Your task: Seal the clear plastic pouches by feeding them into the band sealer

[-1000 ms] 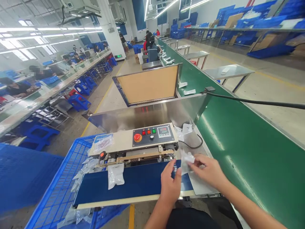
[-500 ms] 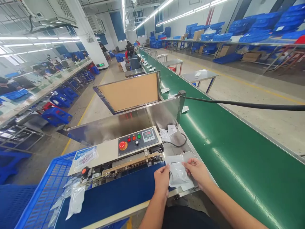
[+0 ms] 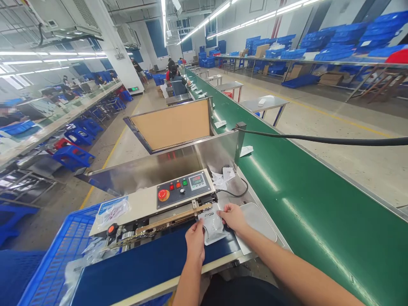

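Observation:
A small white plastic pouch with dark print near its top is pinched between my two hands. My left hand grips its left edge, and my right hand grips its upper right side. The pouch's top edge lies against the intake end of a band sealing machine, above the right end of the dark blue belt. Whether the edge is inside the machine's bands is hard to make out. Lit buttons and a red knob show on the control panel.
Beside the sealer runs a green conveyor belt with several white packets. A blue basket with pouches stands at the belt's left end. Loose pouches lie behind the metal tray. A black cable crosses above the conveyor. Other people sit further off.
Both hands have moved left with the pouch, from the metal tray to the sealer's intake. The pouch at the blue belt's left end has dropped toward the basket. Packets on the green conveyor have shifted.

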A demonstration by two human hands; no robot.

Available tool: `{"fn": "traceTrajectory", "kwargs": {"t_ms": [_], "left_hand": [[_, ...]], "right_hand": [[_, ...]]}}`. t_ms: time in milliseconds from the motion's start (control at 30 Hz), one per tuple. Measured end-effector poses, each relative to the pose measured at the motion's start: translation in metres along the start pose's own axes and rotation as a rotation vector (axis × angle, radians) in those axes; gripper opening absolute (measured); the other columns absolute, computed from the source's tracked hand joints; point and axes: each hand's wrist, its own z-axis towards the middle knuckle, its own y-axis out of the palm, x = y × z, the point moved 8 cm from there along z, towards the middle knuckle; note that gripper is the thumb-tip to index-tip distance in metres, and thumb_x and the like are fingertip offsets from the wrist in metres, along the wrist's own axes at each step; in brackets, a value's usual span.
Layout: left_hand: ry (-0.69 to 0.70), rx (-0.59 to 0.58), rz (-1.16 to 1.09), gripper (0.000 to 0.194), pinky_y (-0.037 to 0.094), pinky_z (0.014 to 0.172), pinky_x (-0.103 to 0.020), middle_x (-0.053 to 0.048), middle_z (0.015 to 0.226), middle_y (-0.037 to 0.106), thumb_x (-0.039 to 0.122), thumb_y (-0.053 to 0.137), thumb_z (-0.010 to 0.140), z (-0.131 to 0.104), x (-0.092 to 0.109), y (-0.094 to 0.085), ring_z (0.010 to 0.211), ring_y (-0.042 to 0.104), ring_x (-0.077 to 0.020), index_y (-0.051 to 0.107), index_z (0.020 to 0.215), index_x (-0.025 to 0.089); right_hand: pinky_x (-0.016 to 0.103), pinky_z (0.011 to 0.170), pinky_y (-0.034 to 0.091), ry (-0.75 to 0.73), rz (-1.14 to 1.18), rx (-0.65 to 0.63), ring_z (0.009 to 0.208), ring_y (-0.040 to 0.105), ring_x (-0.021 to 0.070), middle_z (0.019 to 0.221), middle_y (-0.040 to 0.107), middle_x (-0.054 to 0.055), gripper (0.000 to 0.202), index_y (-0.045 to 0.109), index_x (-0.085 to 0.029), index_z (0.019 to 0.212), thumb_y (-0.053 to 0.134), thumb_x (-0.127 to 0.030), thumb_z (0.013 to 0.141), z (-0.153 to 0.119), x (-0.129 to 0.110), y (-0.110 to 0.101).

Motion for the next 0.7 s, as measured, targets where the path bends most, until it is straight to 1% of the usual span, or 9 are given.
{"fn": "traceTrajectory", "kwargs": {"t_ms": [100,200,333,367,433,500,567,633,700], "left_hand": [[0.059,0.053,0.049,0.057,0.058,0.066,-0.031,-0.008,0.073,0.077,0.058,0.100,0.056,0.002,0.012,-0.028,0.073,0.076,-0.0242,0.081,0.084,0.012],[0.074,0.126,0.058,0.044,0.062,0.078,-0.035,-0.012,0.090,0.082,0.049,0.095,0.071,-0.004,0.021,-0.061,0.090,0.080,-0.0286,0.082,0.093,0.013],[0.198,0.459,0.086,0.033,0.063,0.093,-0.041,-0.012,0.114,0.082,0.042,0.083,0.086,-0.033,0.037,-0.129,0.113,0.077,-0.0314,0.081,0.109,0.018],[0.245,0.537,0.108,0.034,0.063,0.094,-0.042,-0.012,0.120,0.081,0.044,0.081,0.088,-0.043,0.041,-0.145,0.116,0.076,-0.0318,0.080,0.112,0.020],[0.317,0.613,0.148,0.039,0.064,0.093,-0.043,-0.012,0.128,0.079,0.052,0.077,0.090,-0.062,0.045,-0.167,0.116,0.076,-0.0323,0.081,0.114,0.021],[0.342,0.634,0.167,0.045,0.065,0.088,-0.043,-0.013,0.125,0.079,0.058,0.076,0.088,-0.076,0.045,-0.179,0.109,0.077,-0.0324,0.081,0.112,0.020],[0.345,0.638,0.174,0.050,0.065,0.083,-0.042,-0.014,0.118,0.081,0.063,0.078,0.084,-0.086,0.044,-0.184,0.102,0.078,-0.0324,0.082,0.109,0.019],[0.357,0.640,0.169,0.054,0.065,0.079,-0.042,-0.014,0.111,0.082,0.066,0.080,0.081,-0.093,0.044,-0.183,0.096,0.078,-0.0322,0.083,0.106,0.018],[0.378,0.628,0.166,0.059,0.065,0.077,-0.041,-0.014,0.105,0.083,0.070,0.082,0.076,-0.097,0.045,-0.177,0.092,0.079,-0.0319,0.083,0.102,0.017]], "right_hand": [[0.021,0.038,0.030,-0.046,-0.046,-0.057,0.045,0.060,0.0150,0.053,0.059,-0.006,0.044,0.048,-0.026,0.072,0.083,-0.053,0.071,-0.003,-0.001,0.007],[0.023,0.042,0.036,-0.096,-0.070,-0.023,0.047,0.061,0.0149,0.062,0.068,-0.001,0.045,0.053,-0.025,0.073,0.081,-0.060,0.073,0.014,-0.008,-0.023],[0.028,0.054,0.048,-0.154,-0.218,0.175,0.057,0.066,0.0185,0.077,0.077,0.007,0.041,0.066,-0.021,0.082,0.074,-0.062,0.081,0.083,-0.035,-0.086],[0.029,0.058,0.051,-0.169,-0.305,0.236,0.062,0.069,0.0204,0.080,0.078,0.008,0.039,0.070,-0.020,0.086,0.073,-0.059,0.082,0.104,-0.045,-0.097],[0.032,0.071,0.054,-0.181,-0.465,0.344,0.078,0.074,0.0250,0.088,0.080,0.010,0.037,0.075,-0.018,0.096,0.075,-0.052,0.082,0.147,-0.061,-0.108],[0.035,0.082,0.055,-0.173,-0.547,0.408,0.094,0.075,0.0296,0.101,0.081,0.016,0.040,0.077,-0.016,0.105,0.079,-0.046,0.080,0.183,-0.072,-0.107],[0.038,0.087,0.054,-0.161,-0.559,0.421,0.102,0.074,0.0331,0.107,0.080,0.021,0.041,0.078,-0.012,0.108,0.081,-0.040,0.078,0.208,-0.076,-0.100],[0.039,0.089,0.053,-0.155,-0.570,0.426,0.102,0.073,0.0346,0.102,0.079,0.022,0.034,0.079,-0.011,0.101,0.078,-0.037,0.080,0.218,-0.075,-0.095],[0.040,0.093,0.053,-0.178,-0.579,0.445,0.106,0.071,0.0346,0.104,0.078,0.023,0.028,0.079,-0.011,0.096,0.071,-0.036,0.085,0.216,-0.072,-0.096]]}}
